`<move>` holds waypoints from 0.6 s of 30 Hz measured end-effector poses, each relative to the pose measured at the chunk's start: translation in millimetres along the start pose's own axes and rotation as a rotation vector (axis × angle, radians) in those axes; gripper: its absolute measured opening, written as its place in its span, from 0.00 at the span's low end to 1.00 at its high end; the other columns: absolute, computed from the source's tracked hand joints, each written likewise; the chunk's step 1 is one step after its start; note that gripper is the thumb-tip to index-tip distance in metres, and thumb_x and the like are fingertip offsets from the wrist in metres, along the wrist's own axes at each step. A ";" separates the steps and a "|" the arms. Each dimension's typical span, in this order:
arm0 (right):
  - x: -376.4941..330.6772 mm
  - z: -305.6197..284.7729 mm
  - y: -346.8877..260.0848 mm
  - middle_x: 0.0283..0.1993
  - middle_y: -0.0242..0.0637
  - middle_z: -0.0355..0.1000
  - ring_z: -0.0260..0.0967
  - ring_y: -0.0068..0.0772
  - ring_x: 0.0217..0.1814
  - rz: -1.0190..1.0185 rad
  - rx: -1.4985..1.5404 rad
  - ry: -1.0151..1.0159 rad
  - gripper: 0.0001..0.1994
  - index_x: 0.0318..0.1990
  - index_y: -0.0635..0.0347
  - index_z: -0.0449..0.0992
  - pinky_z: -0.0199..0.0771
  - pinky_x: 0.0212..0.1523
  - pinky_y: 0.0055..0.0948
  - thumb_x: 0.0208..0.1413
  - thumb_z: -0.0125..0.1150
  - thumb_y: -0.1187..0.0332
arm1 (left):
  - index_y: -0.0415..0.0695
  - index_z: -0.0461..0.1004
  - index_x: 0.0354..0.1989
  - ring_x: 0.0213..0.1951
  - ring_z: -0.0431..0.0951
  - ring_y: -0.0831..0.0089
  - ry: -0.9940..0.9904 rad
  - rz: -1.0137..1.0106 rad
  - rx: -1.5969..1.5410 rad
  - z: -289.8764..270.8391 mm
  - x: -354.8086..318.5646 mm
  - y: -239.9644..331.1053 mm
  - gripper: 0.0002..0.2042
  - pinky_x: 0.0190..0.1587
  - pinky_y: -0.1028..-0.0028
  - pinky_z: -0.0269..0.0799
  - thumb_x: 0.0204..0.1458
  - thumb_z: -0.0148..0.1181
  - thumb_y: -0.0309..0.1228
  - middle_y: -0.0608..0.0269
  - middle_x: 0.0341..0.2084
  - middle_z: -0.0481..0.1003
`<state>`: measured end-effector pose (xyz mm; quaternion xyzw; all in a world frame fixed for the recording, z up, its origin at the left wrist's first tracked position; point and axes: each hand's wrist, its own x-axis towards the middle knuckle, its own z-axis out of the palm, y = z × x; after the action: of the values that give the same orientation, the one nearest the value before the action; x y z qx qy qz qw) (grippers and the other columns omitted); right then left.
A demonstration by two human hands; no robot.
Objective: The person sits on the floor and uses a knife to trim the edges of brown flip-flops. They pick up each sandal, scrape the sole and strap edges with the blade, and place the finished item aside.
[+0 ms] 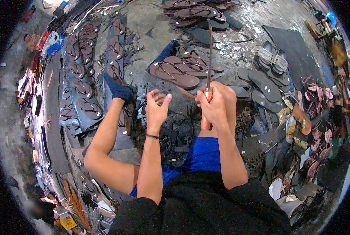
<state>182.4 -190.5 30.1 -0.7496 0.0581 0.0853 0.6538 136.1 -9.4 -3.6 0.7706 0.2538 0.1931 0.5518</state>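
Note:
My right hand (214, 105) is wrapped round the coppery-brown handle of a long, narrow knife (210, 58). Its thin dark blade points away from me. To the left, my left hand (157, 106) is raised with nothing in it, its fingers loosely bent and apart. A short brown pointed piece (185, 93) shows just left of the right hand; whether the hand touches it I cannot tell. Beyond both hands lies a group of brown flip-flops (175, 72) with small white labels, overlapping one another.
Rows of brown flip-flops (81, 88) lie on dark sheets at the left. More flip-flops (194, 11) are heaped at the far side. Dark soles (267, 86), grey sandals (272, 58) and a black sheet (290, 49) lie at the right. Black scraps (179, 127) litter the floor near my legs.

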 end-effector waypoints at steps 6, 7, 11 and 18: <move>-10.5 2.5 9.0 0.32 0.41 0.75 0.74 0.31 0.32 -0.022 0.025 -0.022 0.11 0.41 0.64 0.71 0.73 0.34 0.31 0.55 0.60 0.66 | 0.36 0.75 0.32 0.20 0.73 0.73 -0.540 -0.707 -0.167 57.7 22.8 55.0 0.23 0.20 0.75 0.69 0.52 0.60 0.49 0.58 0.19 0.74; -12.1 0.8 9.0 0.33 0.41 0.75 0.75 0.33 0.34 -0.015 0.006 -0.040 0.12 0.41 0.64 0.71 0.73 0.35 0.32 0.55 0.60 0.66 | 0.36 0.75 0.32 0.19 0.73 0.74 -0.506 -0.651 -0.009 63.6 24.5 61.5 0.23 0.19 0.76 0.67 0.52 0.59 0.50 0.60 0.18 0.74; -32.0 -4.0 8.5 0.36 0.47 0.74 0.73 0.42 0.43 -0.027 -0.051 0.029 0.17 0.47 0.66 0.69 0.71 0.44 0.37 0.55 0.60 0.64 | 0.40 0.76 0.33 0.16 0.69 0.79 -0.357 -0.600 -0.435 32.2 18.9 31.6 0.18 0.18 0.77 0.67 0.52 0.59 0.46 0.63 0.18 0.74; -103.3 -3.3 11.0 0.30 0.36 0.71 0.71 0.26 0.30 0.153 0.159 -0.291 0.21 0.57 0.66 0.61 0.73 0.30 0.29 0.61 0.54 0.66 | 0.42 0.73 0.41 0.34 0.78 0.69 -0.405 -0.760 -0.535 -65.4 32.2 -11.7 0.15 0.33 0.69 0.77 0.55 0.58 0.42 0.58 0.35 0.77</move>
<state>79.3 -197.8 41.0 -0.6686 0.0263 0.2378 0.7041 121.9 62.3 6.6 0.4775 0.3458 -0.1167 0.7992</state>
